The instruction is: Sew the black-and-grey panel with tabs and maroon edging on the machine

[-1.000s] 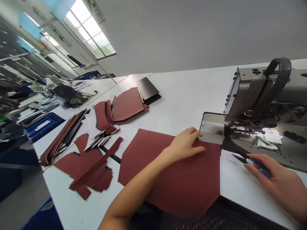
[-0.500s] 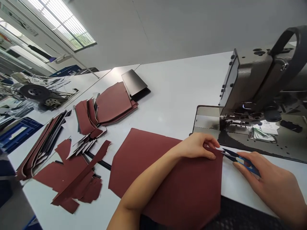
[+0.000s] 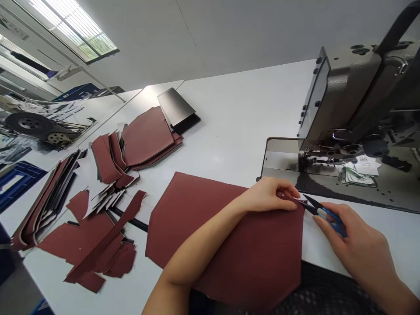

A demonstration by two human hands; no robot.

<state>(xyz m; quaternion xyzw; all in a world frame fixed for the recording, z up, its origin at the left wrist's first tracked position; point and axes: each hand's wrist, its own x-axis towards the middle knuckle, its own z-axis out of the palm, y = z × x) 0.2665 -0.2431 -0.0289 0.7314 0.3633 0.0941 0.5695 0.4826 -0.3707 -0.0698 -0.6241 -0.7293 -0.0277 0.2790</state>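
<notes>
A large dark red panel (image 3: 256, 249), leather-like with cut corners, lies in front of me and reaches over the table's near edge. My left hand (image 3: 271, 194) pinches its upper right corner between thumb and fingers. In my right hand (image 3: 352, 232) is a pair of blue-handled thread snips (image 3: 328, 215), held around the grips. The dark blades point left and part slightly, with their tips at the panel's corner beside my left fingertips. Whether a thread lies between the blades is too small to tell.
A sewing machine (image 3: 361, 100) stands at the right, paper labels (image 3: 361, 171) on its bed. Leftward lie red scraps (image 3: 82, 240), stacked red pieces (image 3: 149, 138), a metal plate (image 3: 177, 107) and a bundle of strips (image 3: 49, 197). A blue crate (image 3: 21, 181) is at the far left.
My right hand has moved the snips slightly left, so their blades now reach over the panel's corner. My left hand still grips the corner. The whole view has shifted a little.
</notes>
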